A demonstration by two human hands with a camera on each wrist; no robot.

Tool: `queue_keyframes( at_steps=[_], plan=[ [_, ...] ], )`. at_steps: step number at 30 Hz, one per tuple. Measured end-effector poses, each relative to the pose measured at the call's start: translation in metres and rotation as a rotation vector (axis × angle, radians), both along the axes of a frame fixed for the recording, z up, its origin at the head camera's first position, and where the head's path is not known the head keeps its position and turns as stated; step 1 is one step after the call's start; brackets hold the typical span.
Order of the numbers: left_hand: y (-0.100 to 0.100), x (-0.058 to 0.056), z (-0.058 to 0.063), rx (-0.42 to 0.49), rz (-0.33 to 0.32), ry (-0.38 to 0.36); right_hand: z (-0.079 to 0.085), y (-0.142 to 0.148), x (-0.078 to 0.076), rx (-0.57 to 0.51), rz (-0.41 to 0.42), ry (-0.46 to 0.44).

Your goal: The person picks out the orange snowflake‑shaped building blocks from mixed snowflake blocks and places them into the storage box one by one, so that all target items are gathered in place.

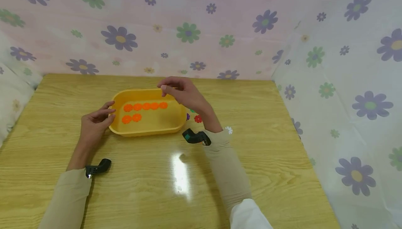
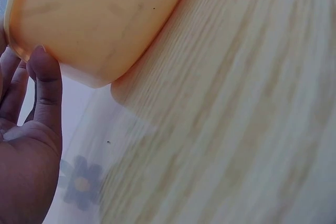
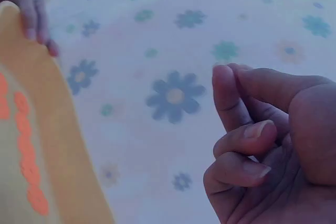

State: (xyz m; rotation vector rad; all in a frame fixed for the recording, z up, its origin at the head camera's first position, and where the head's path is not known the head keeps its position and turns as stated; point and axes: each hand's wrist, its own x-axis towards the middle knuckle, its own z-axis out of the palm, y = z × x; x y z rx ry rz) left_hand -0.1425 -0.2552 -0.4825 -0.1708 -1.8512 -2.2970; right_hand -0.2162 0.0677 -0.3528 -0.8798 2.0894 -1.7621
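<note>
A yellow plastic basin [image 1: 147, 133] sits on the table, left of the middle. Inside, orange snowflake discs [image 1: 146, 106] lie in two rows, several at the back and two in front [image 1: 132, 118]. My left hand [image 1: 95, 123] holds the basin's left end, its fingertips and thumb at the rim; the left wrist view shows the thumb [image 2: 47, 87] against the outer wall. Over the basin's back right part hovers my right hand [image 1: 183, 91]. In the right wrist view its thumb and index fingertips [image 3: 226, 74] meet, the other fingers curl, and nothing shows between them.
Right of the basin, partly behind my right wrist, lie a red disc [image 1: 198, 119], a green disc [image 1: 192, 111] and a purple disc [image 1: 187, 116]. A white disc [image 1: 229, 130] lies farther right. Flowered cloth [image 1: 188, 54] hangs behind the wooden table [image 1: 141, 187] and along its sides.
</note>
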Motion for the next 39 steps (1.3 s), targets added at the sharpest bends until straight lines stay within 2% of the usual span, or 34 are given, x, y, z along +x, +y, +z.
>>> queue_keyframes(
  at_steps=[3,7,16,22,25,29,34,39],
  plan=[
    [0.001,0.001,0.0,-0.011,0.009,-0.014,-0.001,0.025,0.003,-0.022,-0.027,0.012],
    [0.001,0.001,0.001,-0.019,0.014,-0.009,-0.017,0.057,0.002,-0.016,-0.06,0.003],
    [0.0,0.001,0.0,0.005,0.003,-0.004,-0.066,0.117,0.008,0.214,-0.054,-0.141],
    [0.0,0.001,0.0,0.003,-0.007,0.002,-0.092,0.147,0.019,0.333,-0.03,-0.173],
    [0.0,0.001,0.0,0.0,-0.009,0.002,-0.098,0.156,0.025,0.379,-0.038,-0.171],
    [0.0,0.002,0.0,-0.005,-0.008,-0.005,-0.102,0.163,0.029,0.375,-0.056,-0.154],
    [0.0,0.002,0.001,-0.007,0.003,-0.017,-0.106,0.162,0.03,0.371,-0.064,-0.114],
    [0.0,0.001,0.001,-0.008,0.006,-0.01,-0.108,0.158,0.031,0.44,-0.057,-0.112]
  ],
)
